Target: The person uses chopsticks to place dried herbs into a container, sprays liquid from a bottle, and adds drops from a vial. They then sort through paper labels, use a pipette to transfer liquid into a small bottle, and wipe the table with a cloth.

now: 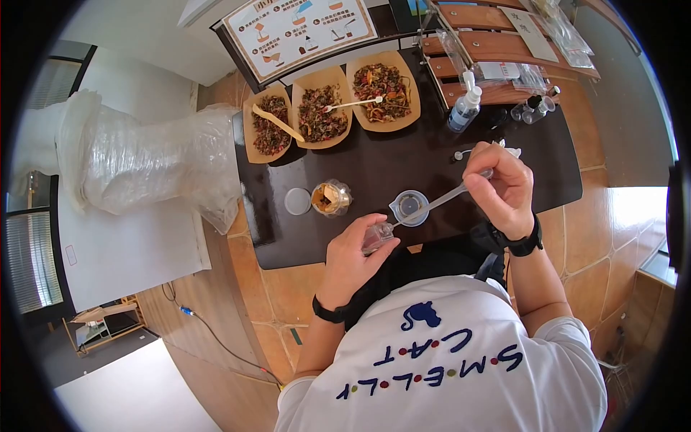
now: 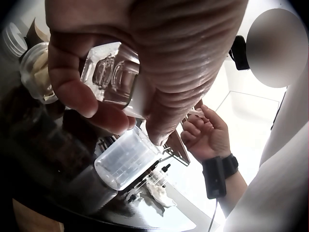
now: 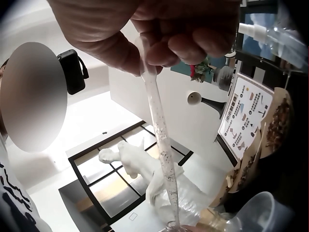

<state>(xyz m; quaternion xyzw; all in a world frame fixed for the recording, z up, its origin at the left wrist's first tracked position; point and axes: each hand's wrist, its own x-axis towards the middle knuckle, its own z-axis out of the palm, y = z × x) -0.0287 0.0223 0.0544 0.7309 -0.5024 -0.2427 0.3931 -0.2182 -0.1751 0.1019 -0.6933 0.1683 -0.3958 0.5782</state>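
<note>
My left hand [image 1: 351, 259] grips a small clear glass bottle [image 1: 376, 238] over the front of the dark table. The left wrist view shows the bottle's thick square base [image 2: 112, 79] between fingers and thumb. Pinched at its bulb by my right hand [image 1: 506, 186] is a clear plastic dropper [image 1: 452, 195]. It slants down to the left, its tip right at the bottle's mouth. In the right wrist view, droplets or bubbles line the dropper's stem [image 3: 164, 145]. A translucent plastic cup [image 1: 411, 207] with a pouring lip stands on the table beneath the dropper.
Left of the cup are a jar [image 1: 332, 199] of pale pieces and a white lid [image 1: 297, 201]. Several paper trays [image 1: 321, 108] of dried plant bits line the back, under a printed sign [image 1: 299, 32]. A pump bottle [image 1: 464, 108] and wooden rack [image 1: 497, 47] stand at back right.
</note>
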